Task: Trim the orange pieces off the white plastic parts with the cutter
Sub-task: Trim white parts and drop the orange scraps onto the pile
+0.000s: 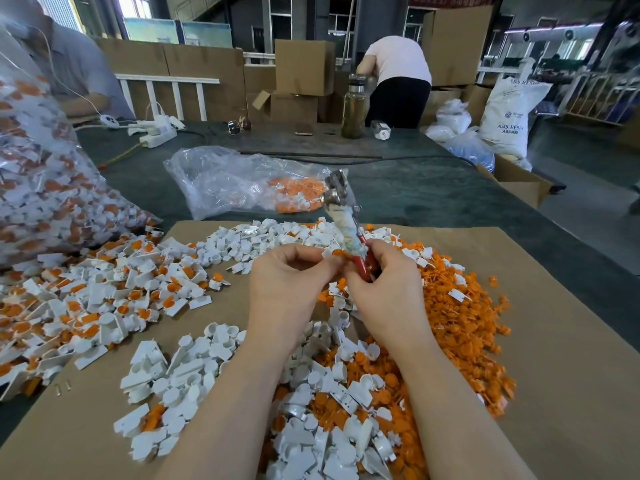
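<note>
My right hand (388,282) grips the red handles of the cutter (346,220), whose metal jaws point up and away from me. My left hand (287,275) pinches a small white part with an orange piece (334,252) right beside the cutter's handle. Both hands meet above the cardboard sheet (554,341). A heap of white parts with orange pieces still on them (86,306) lies to the left. White parts without orange (180,375) lie in front of me, and loose orange pieces (460,317) are piled on the right.
A big clear bag of untrimmed parts (41,168) leans at the left. A flatter clear bag (242,181) lies behind the cardboard on the green table (433,188). A bottle (353,105), a power strip (156,136), boxes and two people are at the far side.
</note>
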The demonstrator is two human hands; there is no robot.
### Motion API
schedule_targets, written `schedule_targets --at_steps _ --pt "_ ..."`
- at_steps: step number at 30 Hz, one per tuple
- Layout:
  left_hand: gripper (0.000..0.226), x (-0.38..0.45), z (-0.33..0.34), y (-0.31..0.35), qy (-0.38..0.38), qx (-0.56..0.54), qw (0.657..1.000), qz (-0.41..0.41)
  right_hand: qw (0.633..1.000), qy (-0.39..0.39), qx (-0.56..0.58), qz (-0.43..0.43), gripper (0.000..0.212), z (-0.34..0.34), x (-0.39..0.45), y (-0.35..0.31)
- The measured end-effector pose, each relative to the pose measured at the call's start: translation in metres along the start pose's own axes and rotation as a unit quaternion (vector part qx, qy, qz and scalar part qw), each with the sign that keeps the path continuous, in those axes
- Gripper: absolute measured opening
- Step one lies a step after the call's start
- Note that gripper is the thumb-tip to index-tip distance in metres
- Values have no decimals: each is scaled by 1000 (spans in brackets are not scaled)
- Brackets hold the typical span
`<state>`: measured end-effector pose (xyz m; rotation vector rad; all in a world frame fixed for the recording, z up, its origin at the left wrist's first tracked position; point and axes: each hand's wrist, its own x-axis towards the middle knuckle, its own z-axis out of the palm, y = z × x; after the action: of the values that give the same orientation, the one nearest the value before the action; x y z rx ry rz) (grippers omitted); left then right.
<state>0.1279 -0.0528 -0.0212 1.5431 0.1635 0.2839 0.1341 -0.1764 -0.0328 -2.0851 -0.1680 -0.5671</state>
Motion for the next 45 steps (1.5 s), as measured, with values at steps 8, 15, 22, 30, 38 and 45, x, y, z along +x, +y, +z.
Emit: schedule_targets --at_steps 8,15,22,30,38,45 --pt "10 1 -2 0 -2 35 999 11 999 -21 25 3 7 -3 1 -2" --pt "6 4 -7 2 -6 -69 997 15 980 -96 157 78 10 -19 4 -1" --pt "7 12 -15 -2 5 -82 995 54 956 -248 92 128 15 -35 3 2" --pt "12 17 -24 -2 -8 -80 992 93 940 -319 46 108 36 -38 2 -1" --pt "13 17 -29 0 -20 -83 993 86 935 -340 31 95 44 -37 1 -3" --pt "13 17 -29 1 -17 -96 992 78 945 -321 -7 65 14 -30 2 -1"
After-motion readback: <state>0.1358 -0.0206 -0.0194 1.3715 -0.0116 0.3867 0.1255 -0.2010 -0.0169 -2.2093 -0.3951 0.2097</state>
